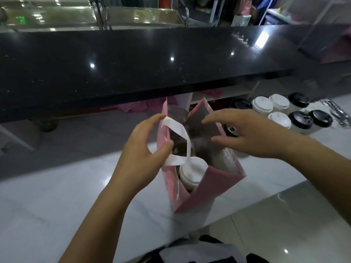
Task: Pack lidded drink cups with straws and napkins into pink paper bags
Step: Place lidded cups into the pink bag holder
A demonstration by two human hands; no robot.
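Fingers of the left hand curl over the rim of the pink paper bag, thumb against the bag's left wall, pinching that wall where the white handle loops inward. The right hand hangs over the bag's right wall with its fingers spread and loosely bent, holding nothing.

The bag stands upright on the pale surface, straight ahead of the person, between the two hands. Its open mouth is long and narrow and runs away from the body. One white-lidded cup sits upright inside at the near end; the far end looks dark, and I cannot tell what, if anything, fills it.

The loose white-lidded cups and black-lidded cups stand together on the surface to the right of the bag, beyond the right hand. That free hand is plainly the nearer one, so the next fetch probably falls to it, while the left steadies the mouth. What may be wrapped straws lie further right, too blurred to be sure. A black counter ledge overhangs behind.
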